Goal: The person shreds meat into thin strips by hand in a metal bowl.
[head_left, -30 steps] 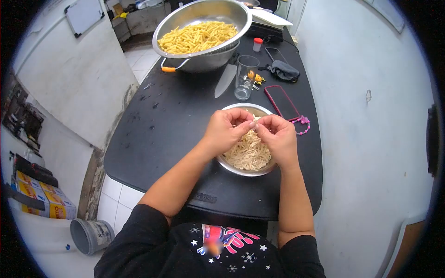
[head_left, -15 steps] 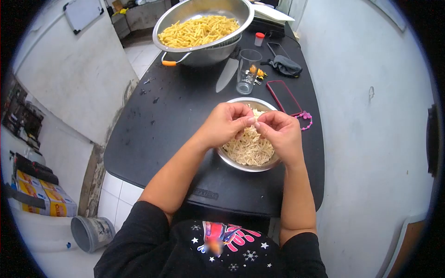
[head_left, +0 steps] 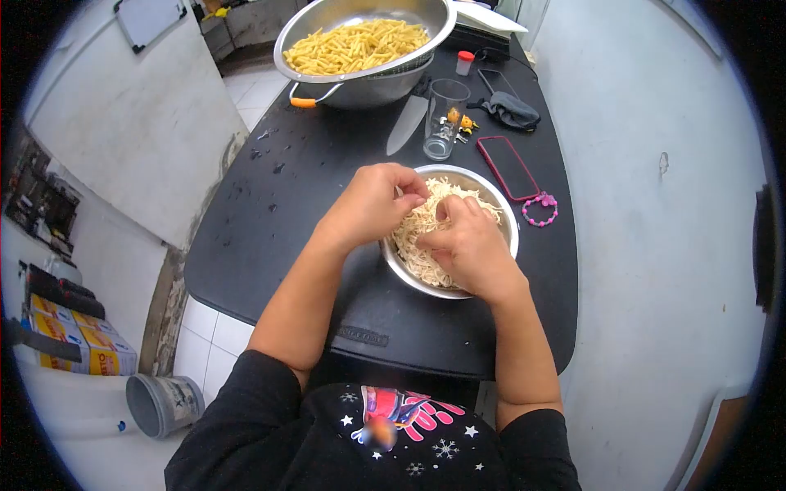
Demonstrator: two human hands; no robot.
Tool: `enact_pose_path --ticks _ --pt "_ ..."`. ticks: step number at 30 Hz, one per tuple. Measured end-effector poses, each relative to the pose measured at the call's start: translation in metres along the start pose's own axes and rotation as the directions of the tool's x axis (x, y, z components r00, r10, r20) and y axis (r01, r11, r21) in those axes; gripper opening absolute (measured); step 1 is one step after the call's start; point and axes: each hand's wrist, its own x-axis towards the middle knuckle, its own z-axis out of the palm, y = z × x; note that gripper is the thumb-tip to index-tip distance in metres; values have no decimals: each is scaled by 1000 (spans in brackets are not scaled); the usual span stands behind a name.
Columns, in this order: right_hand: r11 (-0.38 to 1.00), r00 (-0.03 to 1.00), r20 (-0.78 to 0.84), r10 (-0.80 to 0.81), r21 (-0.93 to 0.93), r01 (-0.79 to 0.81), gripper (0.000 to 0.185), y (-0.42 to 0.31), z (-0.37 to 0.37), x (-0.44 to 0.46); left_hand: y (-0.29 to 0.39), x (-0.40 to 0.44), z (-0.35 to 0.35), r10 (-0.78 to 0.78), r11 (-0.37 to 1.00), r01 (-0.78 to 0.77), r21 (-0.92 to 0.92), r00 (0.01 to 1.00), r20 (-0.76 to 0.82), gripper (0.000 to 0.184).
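Note:
A metal bowl [head_left: 509, 219] on the black table holds a heap of pale shreds [head_left: 427, 255] that look like shredded chicken. Over the bowl's left side is my left hand [head_left: 378, 201], thumb and fingers closed in a pinch; whatever is between them is too small to make out. My right hand [head_left: 473, 245] reaches down over the middle of the heap, palm down. Its thumb and forefinger are spread, the fingertips at or just above the shreds; nothing shows between them.
Beyond the bowl are a glass [head_left: 446, 123], a knife blade [head_left: 407, 125] and a red-framed phone [head_left: 508, 168] with a beaded strap. At the far end, a colander [head_left: 446, 24] of yellow cut pieces rests over another metal bowl. A dark pouch [head_left: 509, 110] lies right.
My hands were together in a pinch above the bowl. Now they are apart: the right has lowered onto the shreds with its fingers spread, and the left has shifted slightly left.

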Motion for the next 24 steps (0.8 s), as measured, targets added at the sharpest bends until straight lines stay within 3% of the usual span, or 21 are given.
enact_pose_path --ticks 2,5,6,8,11,12,15,19,22,24 --pt "1000 999 37 -6 -19 7 16 2 2 1 -1 1 0 -12 1000 12 -4 1000 15 10" --pt "984 995 16 102 148 -103 17 13 7 -1 2 1 -2 -12 1000 12 -20 1000 6 11" --pt "944 978 6 210 259 -204 16 14 6 -1 0 0 -1 -16 999 16 -44 1000 12 11" --pt "805 911 13 411 464 -370 12 16 1 -1 -4 2 1 -10 996 11 -90 1000 20 10" --pt "447 790 141 597 758 -474 10 21 -3 -3 10 0 6 -110 954 141 -265 985 131 10" --pt "447 780 110 616 767 -461 14 19 -5 -3 13 -1 10 -119 902 165 -400 983 138 11" --pt "420 772 94 629 794 -439 13 15 -2 -3 17 -2 23 -188 849 188 -493 981 49 12" --pt "518 733 -39 679 733 -441 13 7 -2 -1 10 -2 34 -119 898 95 -430 992 -31 12" --pt "490 733 -10 681 750 -445 11 7 -3 -1 5 -1 36 -115 869 115 -481 993 29 12" --pt "565 767 -57 639 711 -418 9 6 -3 0 9 -1 31 -156 801 209 -561 978 141 11"
